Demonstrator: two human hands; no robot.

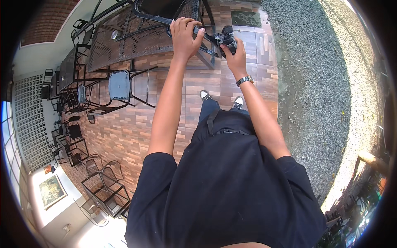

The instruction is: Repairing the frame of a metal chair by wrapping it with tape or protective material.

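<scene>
My left hand (185, 36) grips the top bar of a black metal chair (165, 16) pushed against a black mesh table (124, 39). My right hand (234, 58), with a metal wristwatch, holds a small black camera-like device (227, 38) close to the chair's right end. Both arms reach forward from my black shirt. My shoes stand on the tiled floor below the hands.
More black metal chairs (118, 89) and tables line the left side over a brown brick-pattern floor (124, 128). A gravel strip (314, 82) runs along the right. Bar stools (103, 182) stand at the lower left near a white wall with a framed picture.
</scene>
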